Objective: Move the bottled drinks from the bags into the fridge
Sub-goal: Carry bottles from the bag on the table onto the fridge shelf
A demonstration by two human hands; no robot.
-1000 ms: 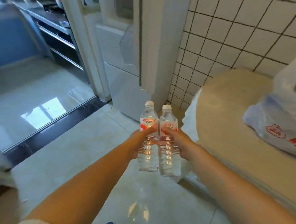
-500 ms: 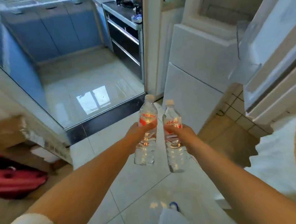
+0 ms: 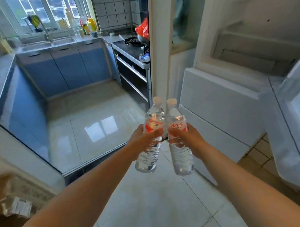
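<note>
Now nearer the white fridge: left hand gripping one clear red-labelled plastic water bottle, right hand gripping another, caps touching, just left of fridge.

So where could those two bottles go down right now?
The fridge stands open, its pale shelf behind the door bare. Tiled floor underfoot is free. The counter by the sink is crowded with bottles; the stove is cluttered too.

Both bottles now nearer the fridge.
</note>
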